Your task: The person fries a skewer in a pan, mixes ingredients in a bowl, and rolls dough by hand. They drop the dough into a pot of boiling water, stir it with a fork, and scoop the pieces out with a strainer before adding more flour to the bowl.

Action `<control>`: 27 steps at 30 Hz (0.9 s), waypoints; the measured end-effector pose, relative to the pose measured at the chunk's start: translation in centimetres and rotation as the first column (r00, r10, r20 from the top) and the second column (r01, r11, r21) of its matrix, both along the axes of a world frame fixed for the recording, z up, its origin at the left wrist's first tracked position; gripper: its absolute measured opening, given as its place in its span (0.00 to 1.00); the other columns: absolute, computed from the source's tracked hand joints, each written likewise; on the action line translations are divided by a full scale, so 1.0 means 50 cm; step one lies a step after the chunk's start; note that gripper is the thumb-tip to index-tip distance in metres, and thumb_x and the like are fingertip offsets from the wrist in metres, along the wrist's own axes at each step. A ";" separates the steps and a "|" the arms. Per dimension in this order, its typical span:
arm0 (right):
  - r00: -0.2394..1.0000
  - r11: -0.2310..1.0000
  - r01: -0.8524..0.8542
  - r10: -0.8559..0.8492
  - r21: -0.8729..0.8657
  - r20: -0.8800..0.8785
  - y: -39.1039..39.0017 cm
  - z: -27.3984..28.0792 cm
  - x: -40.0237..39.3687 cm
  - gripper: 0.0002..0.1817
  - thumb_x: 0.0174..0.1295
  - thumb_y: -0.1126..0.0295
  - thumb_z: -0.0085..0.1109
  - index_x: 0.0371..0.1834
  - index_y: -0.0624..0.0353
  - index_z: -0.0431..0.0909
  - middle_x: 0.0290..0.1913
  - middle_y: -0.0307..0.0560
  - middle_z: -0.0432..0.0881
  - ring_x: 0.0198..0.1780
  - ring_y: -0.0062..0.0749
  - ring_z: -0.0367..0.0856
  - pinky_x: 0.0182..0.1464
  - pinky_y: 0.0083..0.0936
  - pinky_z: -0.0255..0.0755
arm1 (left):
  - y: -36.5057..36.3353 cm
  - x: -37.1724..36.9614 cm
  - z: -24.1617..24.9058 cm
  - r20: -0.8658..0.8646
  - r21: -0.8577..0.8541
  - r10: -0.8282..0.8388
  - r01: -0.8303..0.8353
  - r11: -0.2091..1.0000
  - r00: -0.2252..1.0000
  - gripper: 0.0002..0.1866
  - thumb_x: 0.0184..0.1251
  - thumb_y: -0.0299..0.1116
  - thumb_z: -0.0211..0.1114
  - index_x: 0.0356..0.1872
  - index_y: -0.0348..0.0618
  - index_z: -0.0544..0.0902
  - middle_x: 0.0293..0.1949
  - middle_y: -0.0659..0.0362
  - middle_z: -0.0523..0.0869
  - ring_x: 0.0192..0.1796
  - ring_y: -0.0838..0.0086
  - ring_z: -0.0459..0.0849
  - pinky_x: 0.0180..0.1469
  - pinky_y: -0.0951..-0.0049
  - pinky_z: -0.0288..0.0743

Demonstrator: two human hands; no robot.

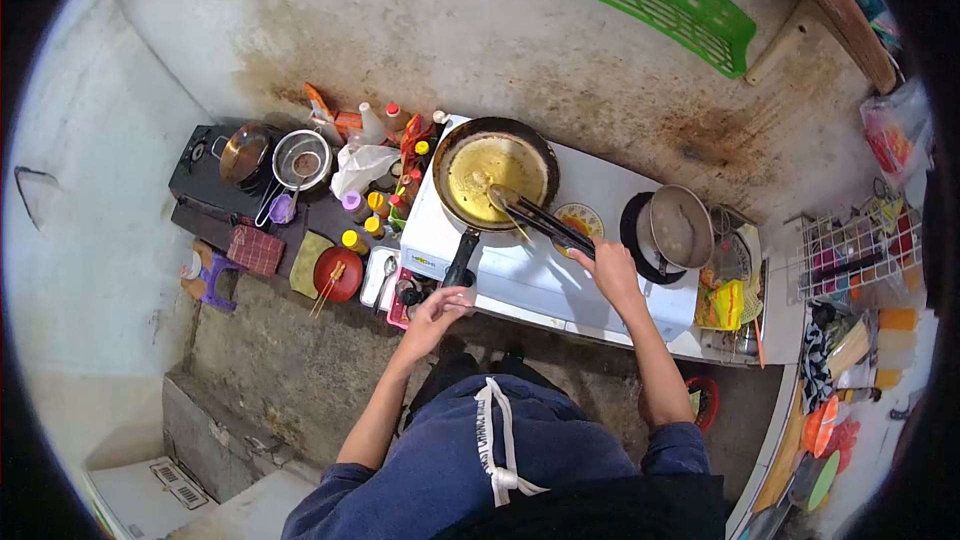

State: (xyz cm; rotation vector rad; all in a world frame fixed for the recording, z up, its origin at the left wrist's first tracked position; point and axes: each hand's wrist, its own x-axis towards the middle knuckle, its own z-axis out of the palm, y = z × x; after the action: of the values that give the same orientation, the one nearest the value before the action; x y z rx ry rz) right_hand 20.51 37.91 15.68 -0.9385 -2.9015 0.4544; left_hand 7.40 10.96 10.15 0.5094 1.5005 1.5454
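A black frying pan (497, 165) with yellow oil stands on the white stove (600, 285). My right hand (606, 268) is closed round the dark handles of a pair of tongs (548, 222), whose tips reach over the pan's lower right part. A thin skewer sticks out near the tips; what the tips hold is too small to tell. My left hand (447, 306) is at the end of the pan's black handle (462, 258), its fingers curled near or on it. Behind the tongs sits a patterned plate (580, 223) with something orange on it.
A grey pot (682, 227) stands at the stove's right. Left of the stove are several bottles, a red plate (338, 273) with skewered food, a tray (380, 277) with a spoon, and a strainer (302, 160). A green rack (655, 0) hangs on the wall.
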 end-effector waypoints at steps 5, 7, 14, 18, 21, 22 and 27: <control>0.998 1.000 -0.018 0.018 0.009 0.059 0.006 0.034 -0.053 0.24 0.52 0.51 0.54 0.36 0.66 0.74 0.27 0.62 0.77 0.34 0.54 0.76 0.38 0.42 0.69 | -0.036 -0.014 -0.019 0.030 -0.024 0.267 -0.267 0.963 0.963 0.16 0.58 0.24 0.54 0.48 0.37 0.70 0.39 0.60 0.77 0.43 0.79 0.74 0.48 0.81 0.65; 0.997 0.994 -0.077 0.076 0.074 0.007 0.025 0.024 -0.070 0.24 0.52 0.51 0.54 0.37 0.65 0.75 0.28 0.62 0.77 0.33 0.54 0.76 0.36 0.41 0.70 | -0.041 -0.017 -0.031 0.056 0.044 0.290 -0.293 0.955 0.955 0.16 0.58 0.24 0.55 0.48 0.36 0.70 0.39 0.60 0.77 0.43 0.79 0.74 0.48 0.82 0.65; 0.973 0.943 -0.224 0.231 0.247 0.004 0.072 0.020 -0.113 0.23 0.49 0.52 0.56 0.32 0.66 0.73 0.29 0.59 0.77 0.33 0.50 0.77 0.35 0.38 0.72 | -0.037 -0.005 -0.023 0.074 0.028 0.307 -0.310 0.950 0.949 0.15 0.58 0.24 0.54 0.48 0.34 0.70 0.40 0.59 0.77 0.44 0.79 0.74 0.50 0.80 0.66; 0.962 0.922 -0.272 0.264 0.274 0.065 0.086 0.038 -0.119 0.24 0.49 0.51 0.56 0.30 0.66 0.73 0.29 0.58 0.77 0.33 0.50 0.78 0.35 0.37 0.72 | -0.036 -0.002 -0.019 0.073 0.001 0.283 -0.283 0.959 0.956 0.16 0.59 0.24 0.53 0.49 0.34 0.69 0.40 0.58 0.77 0.45 0.78 0.75 0.51 0.79 0.66; 0.967 0.936 -0.253 0.240 0.244 0.081 0.083 0.071 -0.118 0.25 0.50 0.50 0.55 0.28 0.67 0.73 0.26 0.60 0.76 0.33 0.52 0.77 0.35 0.39 0.72 | -0.039 -0.003 -0.028 0.071 0.012 0.281 -0.282 0.959 0.957 0.15 0.59 0.25 0.53 0.49 0.35 0.69 0.40 0.57 0.78 0.45 0.77 0.75 0.51 0.79 0.66; 0.974 0.950 -0.223 0.211 0.218 0.079 0.084 0.077 -0.116 0.25 0.50 0.49 0.55 0.27 0.67 0.73 0.25 0.61 0.76 0.32 0.53 0.77 0.35 0.40 0.71 | -0.039 -0.002 -0.031 0.067 0.026 0.284 -0.286 0.958 0.956 0.15 0.59 0.25 0.52 0.48 0.35 0.70 0.40 0.57 0.78 0.45 0.77 0.75 0.51 0.79 0.66; 0.991 0.987 -0.130 0.131 0.096 -0.003 0.079 0.038 -0.134 0.26 0.51 0.48 0.54 0.24 0.68 0.74 0.23 0.64 0.76 0.31 0.56 0.76 0.36 0.43 0.70 | -0.036 0.001 -0.025 0.057 0.010 0.285 -0.286 0.958 0.957 0.15 0.60 0.25 0.52 0.48 0.34 0.70 0.40 0.57 0.78 0.45 0.76 0.75 0.51 0.79 0.66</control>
State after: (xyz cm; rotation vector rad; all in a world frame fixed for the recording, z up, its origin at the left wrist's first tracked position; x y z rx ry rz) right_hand 13.82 41.85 17.59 -0.7340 -2.9575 0.3221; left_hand 7.45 9.17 8.88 0.2645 1.5699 1.7813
